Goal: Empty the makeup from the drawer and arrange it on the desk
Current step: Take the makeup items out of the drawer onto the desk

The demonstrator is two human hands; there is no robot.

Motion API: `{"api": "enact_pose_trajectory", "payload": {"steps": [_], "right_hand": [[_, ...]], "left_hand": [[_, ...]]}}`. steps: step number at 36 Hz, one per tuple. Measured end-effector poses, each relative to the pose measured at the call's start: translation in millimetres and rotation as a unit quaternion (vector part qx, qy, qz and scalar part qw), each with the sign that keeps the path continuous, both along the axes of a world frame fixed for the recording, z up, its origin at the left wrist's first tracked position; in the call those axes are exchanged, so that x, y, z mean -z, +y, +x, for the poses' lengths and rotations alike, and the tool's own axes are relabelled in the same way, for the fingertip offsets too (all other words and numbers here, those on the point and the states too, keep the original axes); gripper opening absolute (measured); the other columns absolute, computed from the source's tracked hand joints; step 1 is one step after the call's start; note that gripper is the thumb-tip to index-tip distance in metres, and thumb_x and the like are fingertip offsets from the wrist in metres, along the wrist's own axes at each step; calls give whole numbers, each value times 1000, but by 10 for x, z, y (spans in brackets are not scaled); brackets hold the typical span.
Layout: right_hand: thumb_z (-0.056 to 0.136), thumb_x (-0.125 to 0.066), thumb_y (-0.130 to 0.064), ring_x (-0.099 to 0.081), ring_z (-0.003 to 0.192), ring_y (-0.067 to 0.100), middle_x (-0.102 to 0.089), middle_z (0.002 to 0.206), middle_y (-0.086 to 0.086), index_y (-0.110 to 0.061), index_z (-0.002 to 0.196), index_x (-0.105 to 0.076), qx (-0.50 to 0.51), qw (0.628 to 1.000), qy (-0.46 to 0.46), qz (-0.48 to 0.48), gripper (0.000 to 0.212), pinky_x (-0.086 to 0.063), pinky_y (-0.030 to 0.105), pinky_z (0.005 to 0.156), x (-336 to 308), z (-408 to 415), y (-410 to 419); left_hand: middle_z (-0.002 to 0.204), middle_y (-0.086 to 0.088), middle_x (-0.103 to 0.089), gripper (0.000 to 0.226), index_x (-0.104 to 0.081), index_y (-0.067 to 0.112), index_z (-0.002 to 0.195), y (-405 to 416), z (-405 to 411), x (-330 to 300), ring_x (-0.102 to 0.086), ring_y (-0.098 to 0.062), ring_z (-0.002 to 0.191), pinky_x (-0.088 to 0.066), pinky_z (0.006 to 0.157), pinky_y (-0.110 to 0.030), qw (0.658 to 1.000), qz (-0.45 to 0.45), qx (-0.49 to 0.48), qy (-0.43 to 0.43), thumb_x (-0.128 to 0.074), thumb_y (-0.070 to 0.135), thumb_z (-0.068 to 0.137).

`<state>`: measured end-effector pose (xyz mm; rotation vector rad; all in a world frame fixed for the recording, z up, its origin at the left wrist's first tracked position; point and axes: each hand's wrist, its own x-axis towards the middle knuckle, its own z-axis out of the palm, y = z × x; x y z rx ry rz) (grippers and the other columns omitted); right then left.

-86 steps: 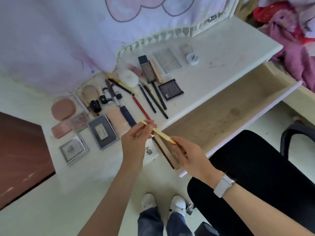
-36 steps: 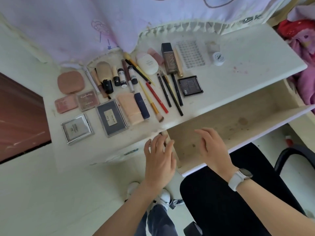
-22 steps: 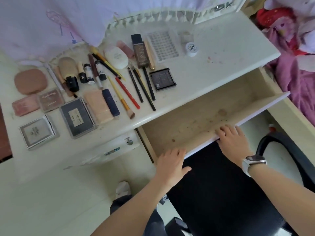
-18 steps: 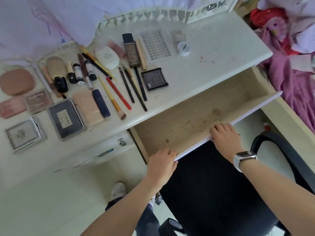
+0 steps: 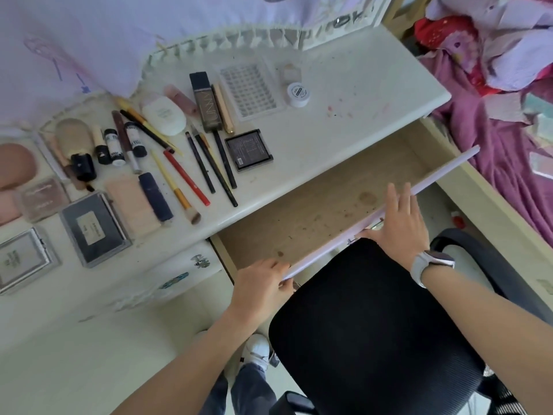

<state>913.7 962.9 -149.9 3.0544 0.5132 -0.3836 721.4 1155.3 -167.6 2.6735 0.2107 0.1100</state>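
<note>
The wooden drawer [image 5: 314, 211] is pulled out under the white desk [image 5: 359, 115], and its stained floor holds nothing. My left hand [image 5: 260, 286] grips the left end of the drawer front [image 5: 443, 172], fingers curled over its top edge. My right hand [image 5: 401, 226] rests on the same edge further right, fingers straight. Makeup lies in rows on the desk: a gold-handled brush [image 5: 176, 187], pencils, a black palette [image 5: 247, 149], a foundation bottle [image 5: 206, 100], a lash tray [image 5: 250, 91], a white jar [image 5: 297, 94] and compacts [image 5: 94, 227].
A black mesh chair [image 5: 374, 324] stands right below the drawer front, between my arms. A small shut drawer with a knob [image 5: 200, 260] sits left of the open one. Pink bedding [image 5: 508, 130] lies to the right. A fringed cloth [image 5: 89, 40] hangs at the desk's back.
The gold-handled brush, held in both hands 2.4 s ago, now lies on the desk. Both hands have moved to the drawer front. The view has shifted to the right.
</note>
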Motion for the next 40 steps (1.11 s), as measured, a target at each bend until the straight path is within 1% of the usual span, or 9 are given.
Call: {"api": "enact_pose_trajectory", "payload": {"steps": [4, 6, 10, 15, 19, 24, 29, 34, 40], "right_hand": [[67, -78, -42, -41, 126, 35, 2, 153, 13, -2, 146, 5, 89, 987, 55, 123, 122, -48, 47, 90, 95, -60, 66], [69, -79, -36, -46, 121, 36, 6, 154, 13, 0, 145, 7, 96, 982, 64, 151, 120, -49, 45, 87, 141, -53, 85], [70, -79, -31, -43, 124, 37, 11, 154, 11, -2, 146, 7, 94, 975, 65, 193, 119, -46, 41, 91, 210, -26, 68], [70, -80, -24, -9, 144, 26, 26, 153, 6, -17, 146, 17, 89, 956, 100, 261, 123, -24, 40, 114, 225, 101, 112], [69, -80, -21, 5, 144, 22, 24, 154, 4, -15, 145, 19, 82, 950, 118, 278, 125, -16, 43, 117, 209, 258, 227], [67, -81, -23, -4, 144, 25, 21, 154, 8, -8, 144, 19, 111, 944, 101, 295, 128, -12, 30, 113, 270, 406, 391], [66, -82, -26, -14, 142, 28, 18, 155, 7, -10, 145, 18, 126, 936, 109, 311, 129, -18, 34, 113, 330, 502, 595], [68, -80, -29, 1, 144, 19, 26, 153, 3, -10, 144, 22, 113, 927, 131, 332, 128, -10, 26, 112, 334, 631, 655], [68, -80, -32, 12, 144, 20, 25, 153, 9, -4, 143, 21, 97, 936, 116, 318, 129, -6, 36, 118, 307, 694, 797]], "left_hand": [[68, 5, -62, 25, -71, 17, 73, 45, 1, 71, -56, -13, 56, -39, 39, -17, 999, 25, -18, 13, -84, 19, 52], [86, 0, -66, 32, -72, 15, 83, 99, 27, 88, -62, -20, 76, -50, 54, -28, 998, 56, -21, 18, -82, 22, 54], [110, -7, -64, 53, -69, 15, 100, 218, 112, 23, -61, -28, 102, -48, 77, -44, 992, 121, -11, 35, -78, 37, 53], [121, -10, -61, 63, -67, 13, 109, 311, 203, -26, -57, -29, 112, -44, 83, -45, 988, 148, -10, 40, -73, 43, 53], [127, -11, -57, 68, -63, 9, 116, 362, 296, -81, -54, -28, 117, -42, 87, -46, 984, 167, -27, 52, -73, 43, 57], [132, -10, -53, 75, -57, 7, 124, 447, 484, -109, -52, -26, 118, -40, 88, -47, 979, 192, -37, 66, -73, 45, 61], [128, -10, -55, 80, -53, 5, 127, 550, 622, -116, -56, -26, 108, -40, 82, -41, 974, 209, -62, 66, -79, 41, 60], [124, -8, -59, 70, -59, 7, 121, 539, 679, -90, -58, -25, 102, -40, 80, -38, 971, 227, -62, 41, -81, 36, 62], [113, -4, -64, 50, -65, 11, 110, 573, 734, -57, -60, -24, 93, -38, 77, -36, 971, 228, -75, -5, -81, 19, 64]]}}
